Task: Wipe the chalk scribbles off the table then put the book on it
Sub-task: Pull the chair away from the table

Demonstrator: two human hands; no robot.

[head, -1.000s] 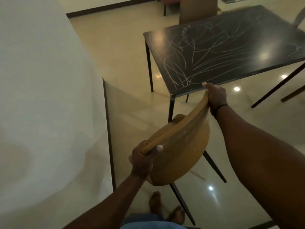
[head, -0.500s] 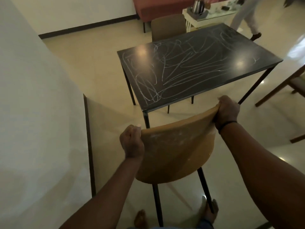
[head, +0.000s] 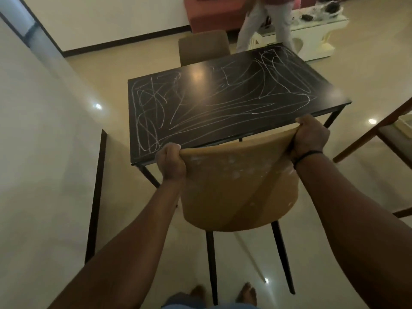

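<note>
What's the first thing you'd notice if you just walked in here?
Probably the black table in the middle, covered in white chalk scribbles. Right in front of it, the left hand and right hand grip the top corners of a yellow chair. Someone else walks past behind the table.

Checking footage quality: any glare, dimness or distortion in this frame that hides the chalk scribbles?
Head view: dim, warm light; a lamp reflection on the black table washes out a small patch near its far middle, chalk scribbles elsewhere legible; bright spots glare on the floor; wide-angle bending at the edges; left hand and right hand sharp.
</note>
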